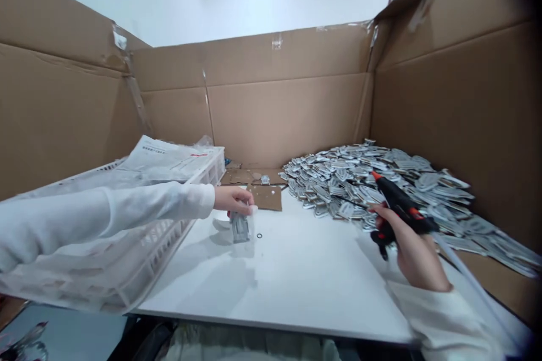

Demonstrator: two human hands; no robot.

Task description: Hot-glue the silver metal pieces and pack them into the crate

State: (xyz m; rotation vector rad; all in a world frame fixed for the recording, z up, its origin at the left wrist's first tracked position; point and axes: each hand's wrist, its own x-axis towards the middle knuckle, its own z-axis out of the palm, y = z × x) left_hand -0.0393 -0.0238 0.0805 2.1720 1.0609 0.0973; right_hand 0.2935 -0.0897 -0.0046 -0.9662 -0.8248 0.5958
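Observation:
My left hand (pixel 232 198) reaches in from the left, its fingers closed on the top of a small grey, see-through plastic piece (pixel 240 230) just over the white table. A bit of red shows beside those fingers. A small black ring (pixel 259 236) lies on the table right of the piece. On the right, my right hand (pixel 409 251) is wrapped around a black hot glue gun (pixel 396 200) with an orange nozzle, pointing up and left. A thin dark rod (pixel 349 201) sticks out leftward near that hand's fingertips; its kind is unclear.
A large heap of flat grey-white parts (pixel 339 180) covers the back right. At left stands a white plastic crate (pixel 169 242) with a printed bag (pixel 165 158) on top. Cardboard pieces (pixel 266 197) lie at the back. Tall cardboard walls (pixel 288 113) enclose the white table (pixel 296 282).

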